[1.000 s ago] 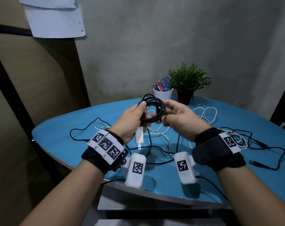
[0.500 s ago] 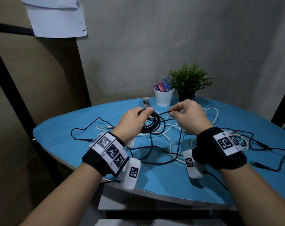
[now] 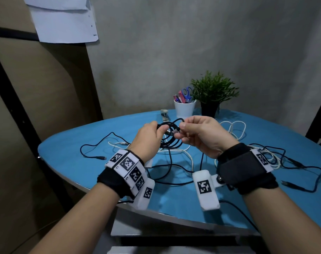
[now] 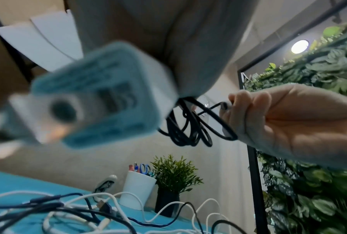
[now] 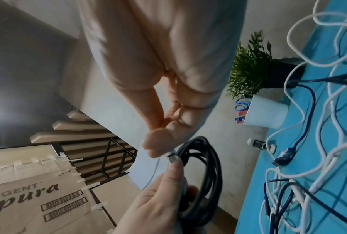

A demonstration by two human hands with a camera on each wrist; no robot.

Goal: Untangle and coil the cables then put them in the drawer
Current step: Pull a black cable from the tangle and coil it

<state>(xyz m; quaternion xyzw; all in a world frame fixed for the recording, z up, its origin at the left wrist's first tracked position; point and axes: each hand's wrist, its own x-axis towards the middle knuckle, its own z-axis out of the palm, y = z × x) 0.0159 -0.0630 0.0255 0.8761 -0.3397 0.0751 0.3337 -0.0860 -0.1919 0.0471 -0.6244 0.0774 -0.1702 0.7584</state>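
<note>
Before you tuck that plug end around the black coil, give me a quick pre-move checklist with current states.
1. Black coil held: ok, the left hand grips the loops above the table.
2. Plug end in control: ok, the right hand pinches it beside the coil.
3. Loops tidy: not ok, in the left wrist view one loop hangs wider than the rest.
4. Coil free of the loose cables: cannot tell, black strands run on the table under the hands.
5. White cables coiled: not ok, they lie loose on the table.
6. Drawer ready: cannot tell, not clearly in view.
</note>
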